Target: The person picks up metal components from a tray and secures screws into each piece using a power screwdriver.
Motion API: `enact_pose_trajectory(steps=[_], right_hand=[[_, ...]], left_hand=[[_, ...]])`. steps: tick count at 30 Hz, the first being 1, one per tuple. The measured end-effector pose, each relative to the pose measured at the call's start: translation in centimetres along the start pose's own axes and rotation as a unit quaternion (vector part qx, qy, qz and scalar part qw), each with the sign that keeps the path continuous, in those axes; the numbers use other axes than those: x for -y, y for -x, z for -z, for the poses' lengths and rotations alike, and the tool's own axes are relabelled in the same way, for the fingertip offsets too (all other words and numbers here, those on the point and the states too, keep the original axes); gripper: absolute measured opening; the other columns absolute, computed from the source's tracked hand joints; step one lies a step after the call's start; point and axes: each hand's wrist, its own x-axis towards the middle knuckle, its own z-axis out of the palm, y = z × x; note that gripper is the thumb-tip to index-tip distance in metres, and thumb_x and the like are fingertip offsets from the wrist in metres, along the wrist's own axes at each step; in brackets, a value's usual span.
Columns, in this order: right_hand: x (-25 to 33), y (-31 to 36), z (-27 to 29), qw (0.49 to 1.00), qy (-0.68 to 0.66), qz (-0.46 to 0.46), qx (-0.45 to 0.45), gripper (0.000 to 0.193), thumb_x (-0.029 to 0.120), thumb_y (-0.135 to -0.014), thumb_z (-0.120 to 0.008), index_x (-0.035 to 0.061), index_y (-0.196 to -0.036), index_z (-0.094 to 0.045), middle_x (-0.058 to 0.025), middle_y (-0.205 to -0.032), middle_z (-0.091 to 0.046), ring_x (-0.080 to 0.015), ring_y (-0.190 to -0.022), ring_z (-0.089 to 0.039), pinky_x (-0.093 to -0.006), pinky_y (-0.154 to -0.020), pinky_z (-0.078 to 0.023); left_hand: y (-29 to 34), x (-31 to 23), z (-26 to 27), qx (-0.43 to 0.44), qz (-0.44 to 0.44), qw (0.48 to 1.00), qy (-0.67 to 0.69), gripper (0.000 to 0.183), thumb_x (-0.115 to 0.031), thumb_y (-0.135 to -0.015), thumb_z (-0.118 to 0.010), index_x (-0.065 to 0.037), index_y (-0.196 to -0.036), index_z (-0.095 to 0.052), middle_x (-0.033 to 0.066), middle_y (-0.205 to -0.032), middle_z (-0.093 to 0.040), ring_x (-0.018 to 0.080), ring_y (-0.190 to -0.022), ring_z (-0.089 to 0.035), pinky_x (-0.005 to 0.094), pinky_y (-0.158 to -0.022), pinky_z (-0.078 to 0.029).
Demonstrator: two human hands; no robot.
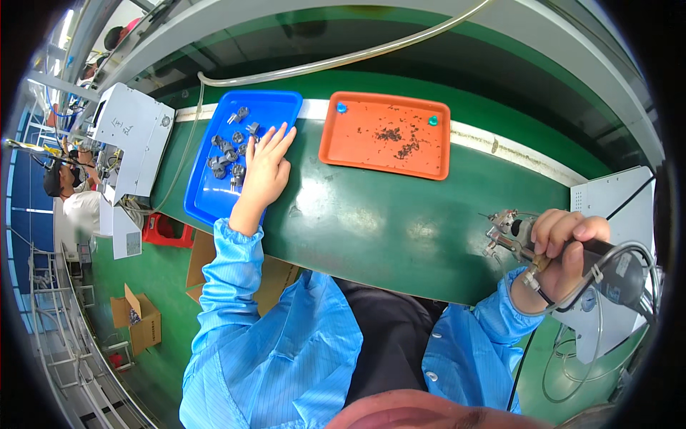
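My left hand (264, 175) reaches over the right side of a blue tray (207, 200), its fingers stretched out and slightly apart. Several dark grey plugs (219, 164), some with metal pins showing, lie loose in the tray, and a few are right beside my fingers. At the right, my right hand (561, 239) is wrapped around what looks like a powered screwdriver (509, 239), with a metal head, a black body and thin hoses. The metal head points left over the green bench. My palm hides part of its grip.
An orange tray (371, 154) on the green bench (343, 222) holds small dark bits, a blue piece and a green piece. White machines (132, 129) stand at both ends. A clear hose (343, 63) crosses behind. Cardboard boxes (146, 325) and a red bin (161, 232) sit below; people work far left.
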Motion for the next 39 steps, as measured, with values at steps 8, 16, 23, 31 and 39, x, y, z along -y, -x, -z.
enact_pose_trajectory(steps=[8, 16, 23, 31, 39], right_hand=[[-0.8, -0.1, -0.1, 0.997, -0.036, 0.019, -0.073, 0.022, 0.007, -0.093, -0.067, 0.0001, -0.104, -0.049, -0.0041, -0.068, -0.046, -0.0131, -0.055, -0.044, -0.0271, -0.052, -0.038], [0.4, -0.2, 1.1, 0.999, 0.002, 0.028, -0.036, 0.018, 0.013, -0.097, -0.060, 0.0013, -0.106, -0.051, -0.0050, -0.066, -0.046, -0.0147, -0.056, -0.044, -0.0285, -0.054, -0.039], [-0.4, 0.5, 1.2, 0.997, -0.021, -0.004, -0.078, 0.022, 0.009, -0.093, -0.069, 0.0010, -0.104, -0.052, -0.0055, -0.074, -0.051, -0.0149, -0.059, -0.051, -0.0289, -0.052, -0.042], [-0.2, 0.2, 1.4, 0.999, 0.007, 0.006, -0.045, 0.024, 0.016, -0.095, -0.068, 0.0025, -0.103, -0.050, -0.0038, -0.064, -0.045, -0.0140, -0.053, -0.045, -0.0280, -0.049, -0.036], [-0.2, -0.2, 0.4, 0.999, -0.010, -0.005, -0.050, 0.023, 0.015, -0.094, -0.068, 0.0023, -0.104, -0.051, -0.0046, -0.066, -0.048, -0.0153, -0.053, -0.047, -0.0299, -0.051, -0.039]], left_hand=[[1.9, -0.8, 0.1, 0.015, 0.027, 0.999, -0.010, 0.061, -0.005, -0.089, -0.051, -0.016, -0.149, -0.051, 0.0119, -0.157, -0.045, 0.0331, -0.148, -0.037, 0.0633, -0.121, -0.012], [-1.0, -12.3, -1.7, -0.022, -0.034, 0.993, 0.112, 0.067, -0.040, -0.092, -0.069, -0.010, -0.149, -0.048, 0.0244, -0.161, -0.032, 0.0405, -0.151, -0.027, 0.0616, -0.120, -0.016], [-2.2, -12.4, -5.2, -0.083, -0.043, 0.985, 0.142, 0.032, -0.033, -0.091, -0.073, -0.007, -0.098, -0.055, 0.0196, -0.142, -0.052, 0.0395, -0.140, -0.041, 0.0587, -0.119, -0.020], [-2.0, -12.5, -4.3, -0.040, -0.006, 0.996, 0.077, 0.033, -0.037, -0.092, -0.070, -0.007, -0.101, -0.057, 0.0224, -0.147, -0.048, 0.0393, -0.143, -0.039, 0.0605, -0.120, -0.017], [-5.1, -16.1, -3.9, 0.044, -0.042, 0.997, 0.040, 0.076, -0.057, -0.099, -0.047, 0.000, -0.149, -0.046, 0.0293, -0.155, -0.040, 0.0431, -0.147, -0.034, 0.0536, -0.122, -0.022]])
